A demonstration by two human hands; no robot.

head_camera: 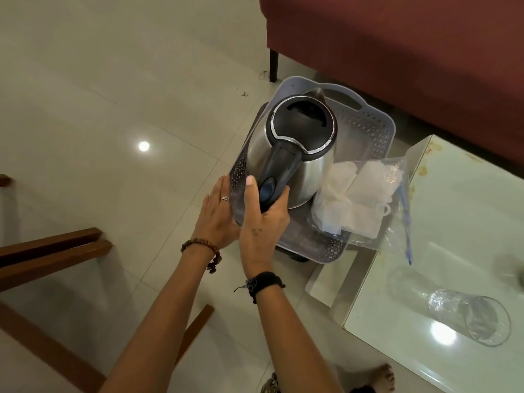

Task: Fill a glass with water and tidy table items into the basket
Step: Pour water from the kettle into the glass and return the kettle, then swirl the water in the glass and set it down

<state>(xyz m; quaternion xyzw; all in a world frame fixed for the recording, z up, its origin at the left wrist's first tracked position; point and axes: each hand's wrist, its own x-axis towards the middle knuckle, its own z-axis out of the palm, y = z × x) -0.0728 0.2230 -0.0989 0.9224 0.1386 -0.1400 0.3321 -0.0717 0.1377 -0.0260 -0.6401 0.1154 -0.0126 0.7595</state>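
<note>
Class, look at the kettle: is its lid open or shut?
Shut. The black lid sits flush inside the chrome ring atop the kettle, which the right hand grips by the handle.

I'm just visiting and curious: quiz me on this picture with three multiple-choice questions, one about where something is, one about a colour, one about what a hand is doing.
1. Where is the plastic bag?
A. In the basket, beside the kettle
B. On the sofa
C. Under the glass

2. What colour is the sofa?
A. Green
B. Dark red
C. White

3. What is the right hand doing?
A. Hanging free
B. Lifting the glass
C. Gripping the kettle's handle

Answers:
1 A: the bag lies in the basket's right side, its edge hanging over the rim.
2 B: the upholstery at the top is dark red.
3 C: its fingers curl round the black handle, while the left hand rests flat against the basket's side.
</note>
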